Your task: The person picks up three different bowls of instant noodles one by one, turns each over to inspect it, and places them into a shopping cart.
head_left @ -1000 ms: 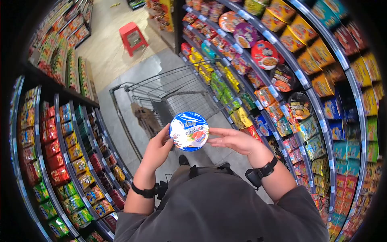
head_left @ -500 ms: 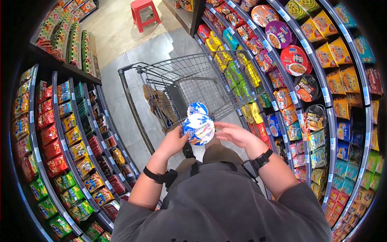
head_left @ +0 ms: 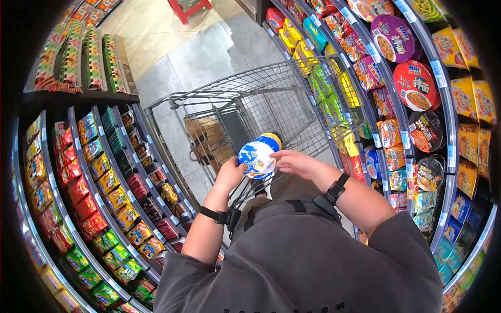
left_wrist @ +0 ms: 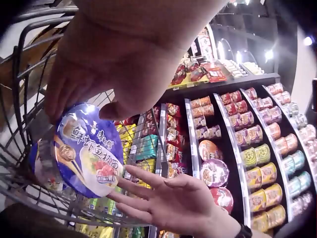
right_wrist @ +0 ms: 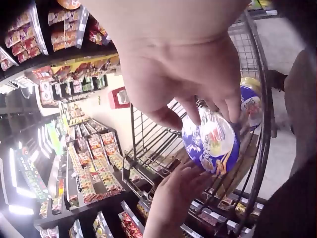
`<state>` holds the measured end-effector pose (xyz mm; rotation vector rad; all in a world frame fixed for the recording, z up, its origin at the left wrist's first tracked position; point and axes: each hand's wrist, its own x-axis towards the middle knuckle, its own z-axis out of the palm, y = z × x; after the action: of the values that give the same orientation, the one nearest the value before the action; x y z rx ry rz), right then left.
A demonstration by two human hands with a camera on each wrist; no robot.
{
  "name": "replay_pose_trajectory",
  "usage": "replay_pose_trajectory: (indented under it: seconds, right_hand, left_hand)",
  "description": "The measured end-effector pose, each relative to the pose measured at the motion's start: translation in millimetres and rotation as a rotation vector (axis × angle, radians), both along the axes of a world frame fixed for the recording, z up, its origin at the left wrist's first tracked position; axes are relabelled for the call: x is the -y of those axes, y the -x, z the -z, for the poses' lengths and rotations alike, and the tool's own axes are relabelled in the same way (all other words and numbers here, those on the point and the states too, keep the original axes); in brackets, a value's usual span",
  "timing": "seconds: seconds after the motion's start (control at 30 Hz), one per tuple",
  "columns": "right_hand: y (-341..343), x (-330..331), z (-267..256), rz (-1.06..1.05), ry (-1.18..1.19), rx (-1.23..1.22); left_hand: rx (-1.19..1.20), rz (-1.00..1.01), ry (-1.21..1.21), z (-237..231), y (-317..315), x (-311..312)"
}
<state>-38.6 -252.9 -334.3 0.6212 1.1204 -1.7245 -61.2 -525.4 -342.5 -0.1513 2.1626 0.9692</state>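
Note:
A round blue-and-white noodle tub (head_left: pixel 255 160) is tilted lid-up over the near side of the wire cart (head_left: pixel 245 86). My left hand (head_left: pixel 228 177) grips its left edge, thumb near the lid. From the other side my right hand (head_left: pixel 300 165) reaches in, fingers fairly straight, fingertips touching the lid's edge; the left wrist view shows these fingers (left_wrist: pixel 136 191) along the tub (left_wrist: pixel 89 151). Partly hidden behind it is a second tub with a yellow rim (head_left: pixel 273 139), also visible in the right wrist view as a blue tub (right_wrist: pixel 251 105). What supports this second tub is unclear.
Shelves of noodle packets (head_left: pixel 78 190) rise on the left, and shelves with bowls (head_left: pixel 417 86) and packets on the right. A brown carton (head_left: pixel 201 130) shows through the cart's wires. Ahead lies grey floor (head_left: pixel 193 57) with a red stool (head_left: pixel 189 9).
The head view has shifted, with the stool now cut off at the top. My right fingertips have come onto the tub's lid, and the second tub shows its yellow rim more to the right.

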Motion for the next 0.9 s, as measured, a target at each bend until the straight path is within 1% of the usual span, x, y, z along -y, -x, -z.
replay_pose_trajectory:
  seconds: [0.03,0.07,0.13,0.2,0.27,0.33,0.37,0.43,0.47,0.53,0.57,0.63,0.73,0.77,0.8,0.83,0.9]
  right_hand:
    - [3.4,0.0,6.3,0.007,0.004,0.017]
    - [4.6,0.7,12.2,-0.027,-0.026,-0.009]
    - [4.8,-0.3,24.7,-0.098,-0.048,-0.016]
    - [5.8,-2.3,36.3,-0.118,-0.065,0.012]
    - [7.8,-2.5,44.8,-0.134,-0.084,0.030]
    - [5.5,-1.0,57.2,-0.242,-0.141,-0.115]
    - [1.5,-3.1,61.2,-0.237,-0.138,-0.108]
    - [5.2,-7.0,53.0,-0.302,-0.119,-0.194]
    - [6.9,-8.1,51.6,-0.300,-0.118,-0.195]
    - [5.8,-11.8,53.3,-0.262,-0.106,-0.118]
    - [4.6,-12.1,53.1,-0.259,-0.106,-0.124]
    - [3.5,-12.9,53.5,-0.190,-0.100,-0.151]
    - [0.5,-14.0,56.8,-0.221,-0.171,-0.149]
    - [0.7,-14.7,57.5,-0.230,-0.219,-0.133]
    - [-0.1,-13.5,51.6,-0.189,-0.262,-0.124]
    - [-3.8,-15.3,53.2,-0.190,-0.269,-0.149]
    - [-8.8,-20.2,52.6,-0.094,-0.264,-0.145]
  left_hand:
    - [0.014,0.011,0.009,2.4,4.1,-4.1]
    - [0.013,-0.020,0.015,11.0,4.6,-7.4]
    - [0.051,-0.042,0.014,35.1,4.0,-8.8]
    - [0.069,-0.095,-0.009,58.1,3.8,-11.1]
    - [0.088,-0.065,0.042,76.5,2.6,-13.8]
    - [0.101,-0.030,0.091,78.2,6.2,-20.9]
    - [0.117,-0.037,0.116,77.7,5.5,-23.7]
    - [0.129,-0.045,0.140,77.2,6.3,-27.4]
    - [0.134,-0.046,0.139,76.0,6.7,-28.0]
    - [0.133,-0.045,0.139,74.7,5.5,-27.2]
    - [0.131,-0.022,0.139,73.6,5.2,-27.0]
    - [0.116,0.001,0.138,73.0,5.5,-25.6]
    - [0.114,0.096,0.094,67.0,2.9,-20.2]
    - [0.093,0.080,0.100,63.0,-0.1,-19.2]
    - [0.071,0.104,0.104,55.4,-1.1,-16.4]
    - [0.046,0.126,0.108,51.7,-3.9,-12.1]
    - [-0.017,0.127,0.107,38.4,-6.9,-2.1]
